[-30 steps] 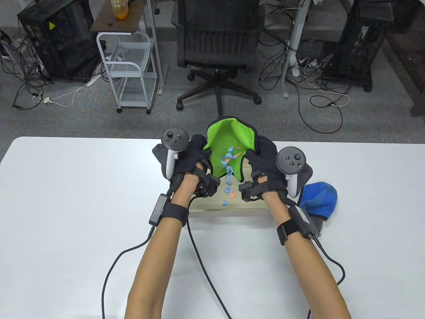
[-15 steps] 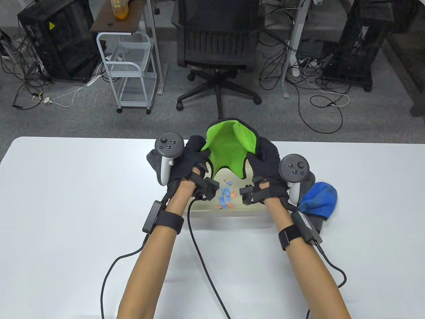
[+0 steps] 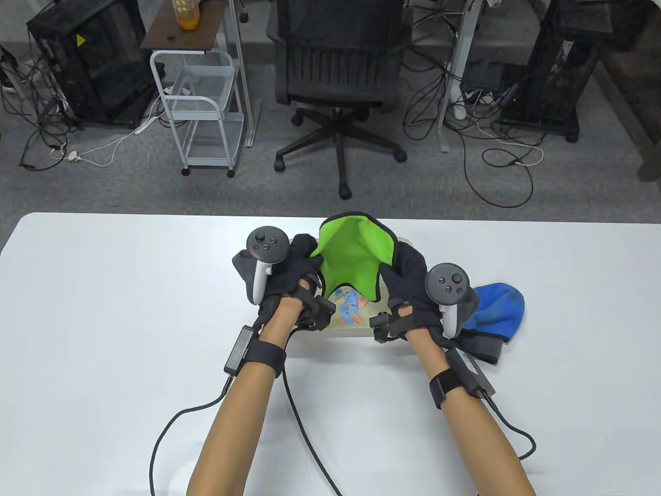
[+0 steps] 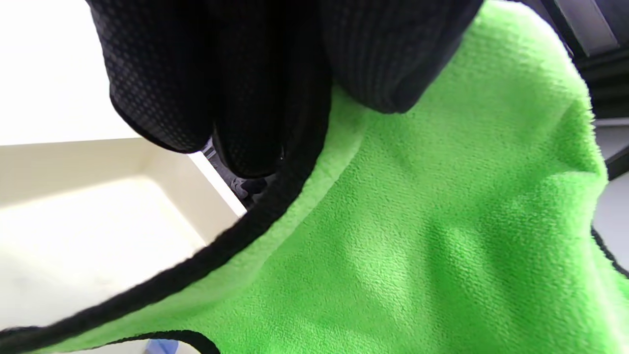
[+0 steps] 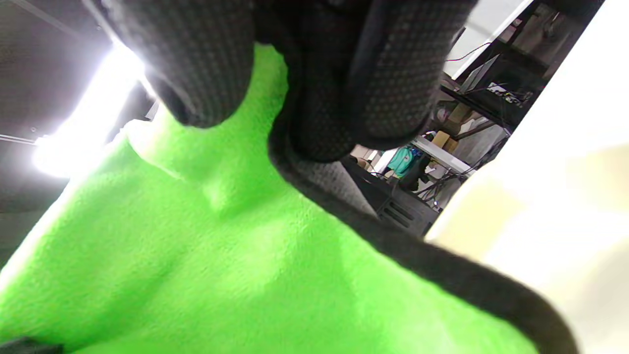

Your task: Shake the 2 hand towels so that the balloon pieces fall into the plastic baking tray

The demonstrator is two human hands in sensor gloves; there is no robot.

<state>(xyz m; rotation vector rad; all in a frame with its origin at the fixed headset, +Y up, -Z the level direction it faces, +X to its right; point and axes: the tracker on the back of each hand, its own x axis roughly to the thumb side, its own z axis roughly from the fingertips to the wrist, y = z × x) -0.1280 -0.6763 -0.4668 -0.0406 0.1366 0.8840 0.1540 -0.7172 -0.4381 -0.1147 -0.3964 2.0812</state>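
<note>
Both hands held the green towel (image 3: 356,258) above the tray (image 3: 356,330), near the middle of the white surface (image 3: 103,310). Left hand (image 3: 289,268) gripped the towel's left edge, fingers (image 4: 245,98) curled over the black hem, thumb pressed onto the green pile. Right hand (image 3: 410,289) gripped the right edge the same way, fingers (image 5: 373,88) closed over the hem. A tracker sat on the back of each hand.

Towel hung between the hands as a shallow trough, green side facing the person, far edge raised, near point drooping toward the tray. No pieces seen on its green face.

Balloon pieces (image 3: 350,305), blue with some orange, lay heaped in the tray just below the towel's low point. Tray cream-coloured, mostly hidden by hands and towel; its inner wall and floor (image 4: 98,221) showed in the left wrist view, bare there.

Blue towel (image 3: 498,307) lay bunched on the surface just right of the right hand, partly behind the right tracker, with a dark grey fold at its near side. Whether it touched the tray could not be told.
</note>
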